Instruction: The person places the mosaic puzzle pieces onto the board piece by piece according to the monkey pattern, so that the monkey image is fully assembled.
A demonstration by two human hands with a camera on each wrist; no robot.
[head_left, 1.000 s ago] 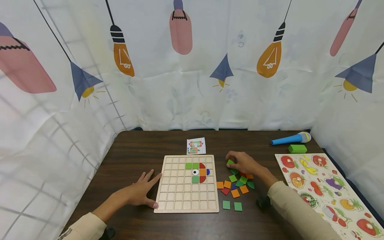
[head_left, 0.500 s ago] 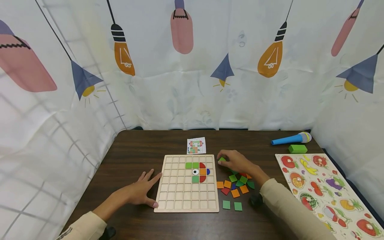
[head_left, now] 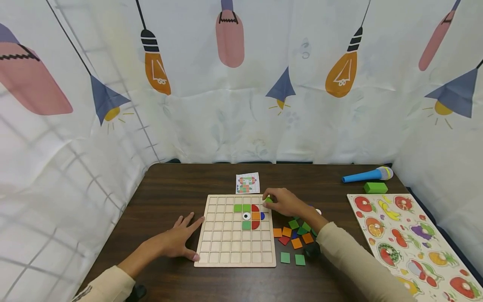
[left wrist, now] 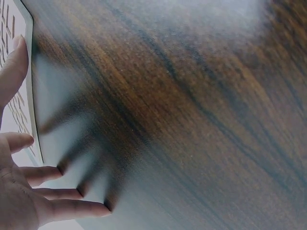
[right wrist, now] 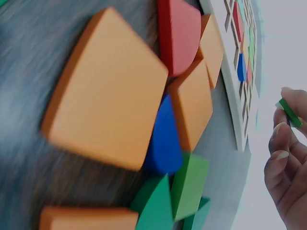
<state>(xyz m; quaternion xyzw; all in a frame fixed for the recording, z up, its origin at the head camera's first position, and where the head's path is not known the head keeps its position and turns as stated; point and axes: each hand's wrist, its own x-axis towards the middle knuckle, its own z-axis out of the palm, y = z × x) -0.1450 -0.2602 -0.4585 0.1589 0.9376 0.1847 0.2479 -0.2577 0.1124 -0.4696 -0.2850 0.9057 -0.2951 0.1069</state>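
Brown wood-grain table (head_left: 177,182) ran under both your hands, with the fruit board (head_left: 419,245) well off to the right of your right fingers. The pale grid board (head_left: 222,245) lay between your two sets of fingers. Your left hand (head_left: 176,241) had its fingers spread, thumb and index tips at that board's left edge, which looked like a decent brace against sliding. Your right hand (head_left: 286,202) was over the far right corner, loose tiles (head_left: 296,243) on the near side of its fingers. Thumb and finger were pinching a green piece (head_left: 268,200); couldn't tell if it touched wood. Imo the move wanted a light side grip, corners squared to a cell, release only once flat.

Edges: the rim was right by those pinching fingertips, so a bit of lift made sense. Bare cells ran left of them along the far row. Tightest spot was just nearside of the fingertips: red piece (head_left: 255,208), then blue half-round (head_left: 262,216), both easy to nudge.
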